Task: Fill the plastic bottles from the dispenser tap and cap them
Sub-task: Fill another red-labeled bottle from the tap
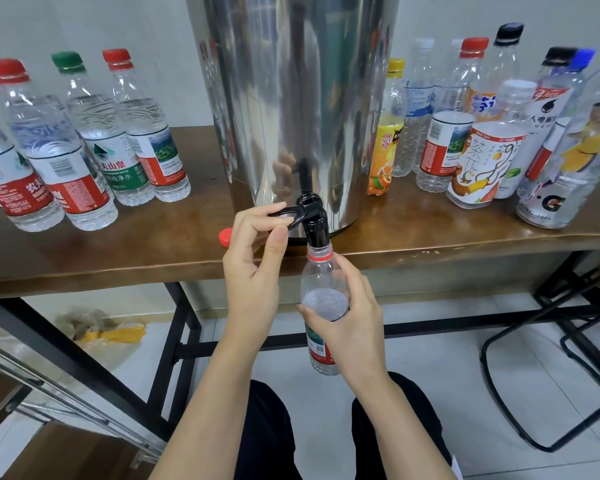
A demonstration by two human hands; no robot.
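Brown wooden tabletop [118,258] on a black frame, pale floor tiles [430,375] beneath. Just below its front edge an uncapped clear bottle [321,271] is held upright, its mouth directly under the black tap [315,232] of the steel dispenser [291,98]. The right hand [350,323] has its fingers wrapped round the bottle's body. The left hand [257,258] pinches the tap lever [284,213] between thumb and fingers. A loose red cap [226,236] lies by the dispenser's base. Capped water bottles [84,150] stand to the left, mixed bottles [482,150] to the right
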